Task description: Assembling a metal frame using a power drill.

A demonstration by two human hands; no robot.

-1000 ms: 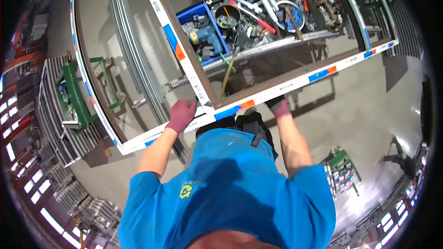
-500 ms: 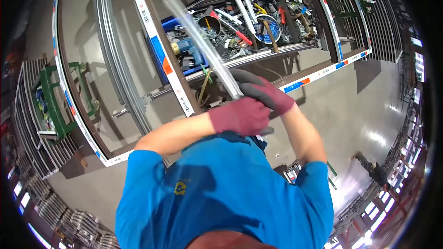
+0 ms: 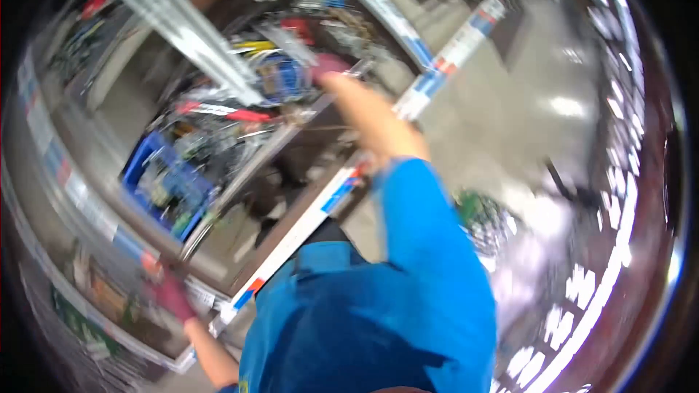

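My right hand (image 3: 329, 69), in a maroon glove, reaches forward over the parts tray, beside a round tub of blue pieces (image 3: 282, 78). A blurred grey strip shape (image 3: 288, 45) lies just past it; whether that is the glove's grey fingers or a held piece I cannot tell. My left hand (image 3: 172, 295), also gloved in maroon, is low at the left by the corner of a taped frame bar (image 3: 131, 244). Motion smears its fingers. A red-handled tool (image 3: 240, 113) lies among loose metal parts in the tray.
Long pale metal profiles (image 3: 186, 36) slant across the tray. A blue bin (image 3: 166, 188) of small parts stands at its left end. A frame bar with white, blue and red tape (image 3: 306, 222) runs close before my body. Grey floor (image 3: 480, 120) spreads to the right.
My hands, together on a long clear strip before, are now wide apart: right forward to the tray, left out to the side. The view has turned, and the strip no longer shows clearly.
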